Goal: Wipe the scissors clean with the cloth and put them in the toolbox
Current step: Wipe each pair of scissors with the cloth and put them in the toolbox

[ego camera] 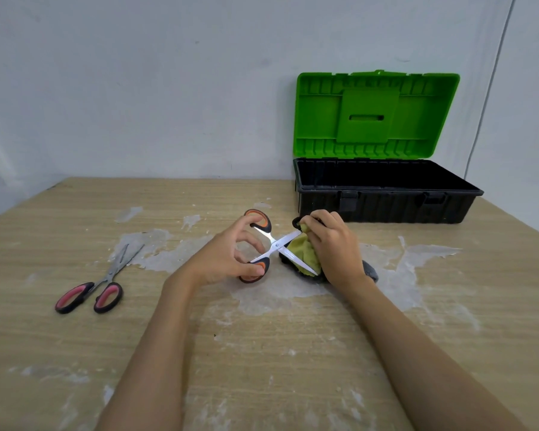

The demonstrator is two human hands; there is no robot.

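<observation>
Our left hand (231, 256) grips the orange scissors (273, 245), blades spread, at table (262, 353) centre. Our right hand (333, 247) pinches the cloth (302, 251) round one blade. The toolbox (386, 194) stands open at 2 o'clock, near the table's back edge.

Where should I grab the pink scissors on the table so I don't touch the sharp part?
Take the pink scissors by the two pink-and-black handle loops, coming from the near side. They lie flat on the table with the loops toward you and the metal blades pointing away toward the wall, so your fingers probably stay clear of the edges.
</observation>
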